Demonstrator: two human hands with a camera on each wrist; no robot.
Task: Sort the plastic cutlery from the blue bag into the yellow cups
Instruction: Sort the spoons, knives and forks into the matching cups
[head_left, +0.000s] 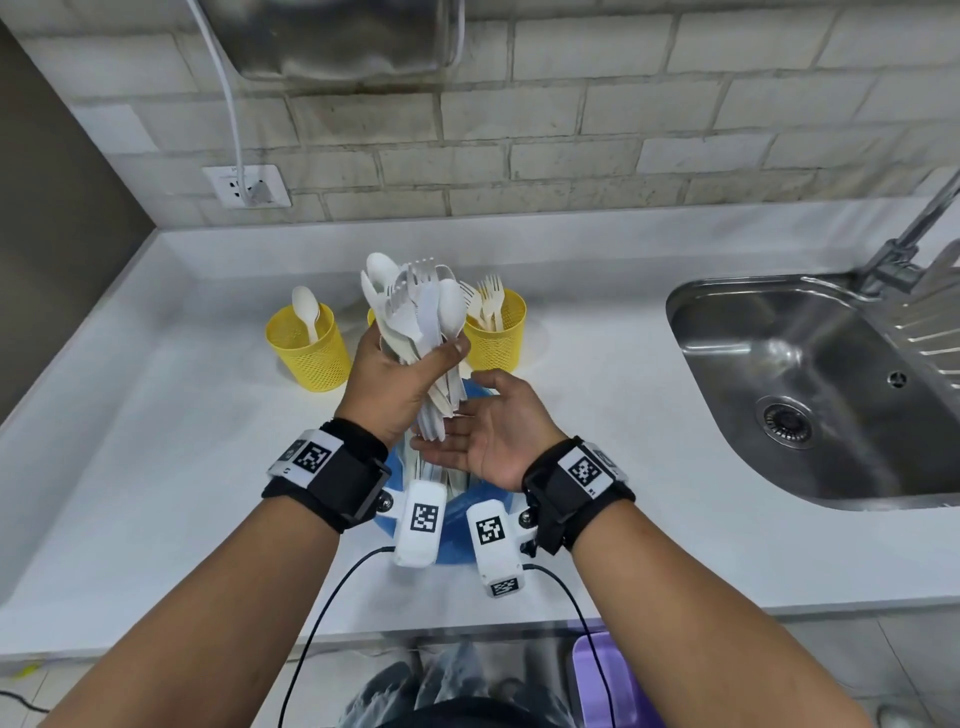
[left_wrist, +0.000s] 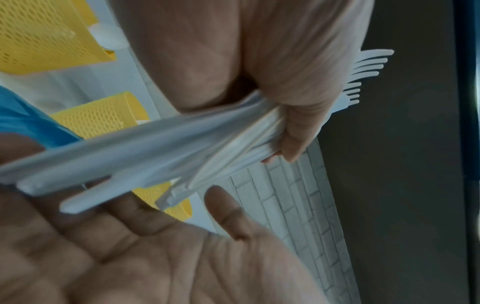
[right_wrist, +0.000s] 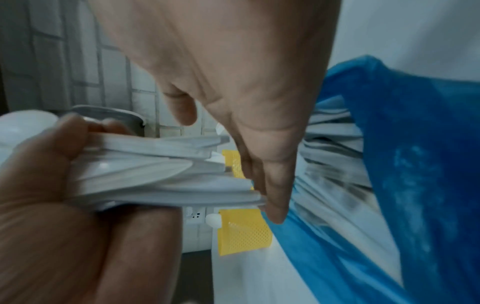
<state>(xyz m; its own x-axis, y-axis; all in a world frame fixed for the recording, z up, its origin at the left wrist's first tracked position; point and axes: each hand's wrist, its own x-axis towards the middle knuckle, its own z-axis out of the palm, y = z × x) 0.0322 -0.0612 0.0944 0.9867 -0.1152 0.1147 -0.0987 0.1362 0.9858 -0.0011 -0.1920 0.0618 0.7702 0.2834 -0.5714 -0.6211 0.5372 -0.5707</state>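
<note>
Head view: left hand (head_left: 392, 382) grips a mixed cutlery bundle (head_left: 415, 312) of white forks, spoons and knives, heads up. Right hand (head_left: 488, 428), palm up with fingers spread and relaxed, sits just below the handle ends, touching them. Blue bag (right_wrist: 405, 156) lies beneath both hands, more cutlery inside. Yellow cups (head_left: 306, 345) stand beyond the hands.

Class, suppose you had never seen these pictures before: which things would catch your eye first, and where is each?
First, the white cutlery bundle, spoons and forks fanned upward, gripped in the left hand above the counter's middle. The open right hand sits under its handle ends, over the blue bag. Behind stand yellow cups: the left cup holds one spoon, the right cup forks.
</note>
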